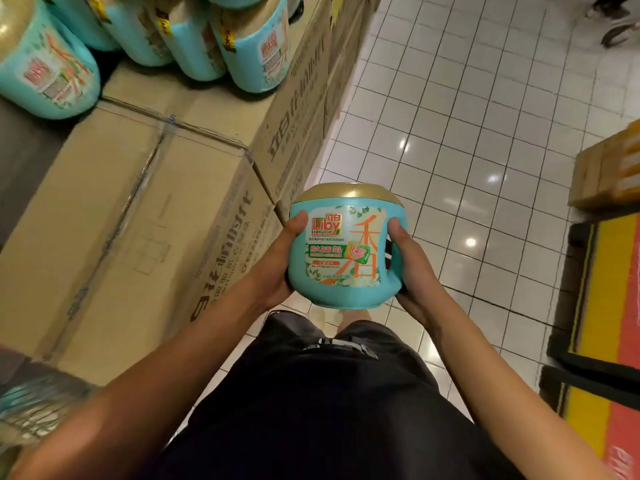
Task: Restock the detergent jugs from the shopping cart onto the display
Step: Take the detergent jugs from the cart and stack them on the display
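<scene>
A teal detergent jug (341,251) with a gold lid is held upright before the body, above the tiled floor (485,133). It is gripped from both sides, with thumbs laid on the label. The left hand (277,266) is curled round its left flank and the right hand (415,273) round the handle side. The fingers behind are hidden, probably wrapped round the back. More teal jugs (249,46) are seen on cardboard boxes (138,209) to the left, well apart.

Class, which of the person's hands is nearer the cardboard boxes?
Left. The left hand holds the jug on the side facing the cardboard boxes; the right hand holds its far side.
</scene>
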Available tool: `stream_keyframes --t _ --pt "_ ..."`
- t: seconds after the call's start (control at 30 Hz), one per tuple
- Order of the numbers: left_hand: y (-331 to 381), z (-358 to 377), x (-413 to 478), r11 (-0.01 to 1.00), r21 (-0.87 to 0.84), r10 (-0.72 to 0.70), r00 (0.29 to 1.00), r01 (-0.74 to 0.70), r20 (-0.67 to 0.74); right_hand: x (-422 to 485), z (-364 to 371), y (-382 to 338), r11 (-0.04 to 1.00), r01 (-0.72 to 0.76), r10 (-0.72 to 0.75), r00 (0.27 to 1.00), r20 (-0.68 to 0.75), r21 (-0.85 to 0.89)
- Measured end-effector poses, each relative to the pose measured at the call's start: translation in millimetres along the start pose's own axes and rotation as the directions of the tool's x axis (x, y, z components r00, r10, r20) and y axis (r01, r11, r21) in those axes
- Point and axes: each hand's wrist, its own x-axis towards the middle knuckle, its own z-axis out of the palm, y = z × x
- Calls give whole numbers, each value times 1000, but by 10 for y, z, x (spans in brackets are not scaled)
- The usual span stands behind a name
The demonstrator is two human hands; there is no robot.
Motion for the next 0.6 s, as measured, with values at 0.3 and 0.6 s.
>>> stream_keyframes --t 0.3,0.6 --pt "397 179 362 963 -168 162 948 -213 -273 980 0 -791 987 -55 90 967 239 -152" --pt "414 2 223 833 -293 245 788 -469 -565 1623 660 -1155 916 -13 247 806 538 -401"
